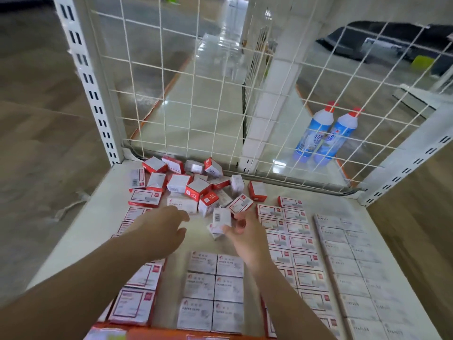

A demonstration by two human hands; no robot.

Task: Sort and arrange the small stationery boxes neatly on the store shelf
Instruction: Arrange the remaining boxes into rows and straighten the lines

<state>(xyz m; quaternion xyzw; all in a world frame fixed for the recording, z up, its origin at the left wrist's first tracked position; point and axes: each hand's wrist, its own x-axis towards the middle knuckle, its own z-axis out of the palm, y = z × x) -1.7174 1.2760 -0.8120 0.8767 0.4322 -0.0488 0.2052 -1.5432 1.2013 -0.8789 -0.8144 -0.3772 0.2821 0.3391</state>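
Note:
A jumbled pile of small red-and-white boxes (193,185) lies at the back of the white shelf (98,217). My right hand (241,235) pinches a small white box with a barcode (221,218) just in front of the pile. My left hand (164,227) reaches toward the pile with relaxed fingers and holds nothing. Neat rows lie nearer me: paper clip boxes (213,288) in the middle, red-framed boxes (291,231) to the right, white staples boxes (353,261) at the far right, and red-framed boxes (137,295) on the left.
A white wire grid (220,94) closes the back of the shelf. Behind it stand two blue-and-white bottles with red caps (323,133). Slotted white uprights (83,77) frame the shelf on both sides. An orange strip (157,334) runs along the front edge.

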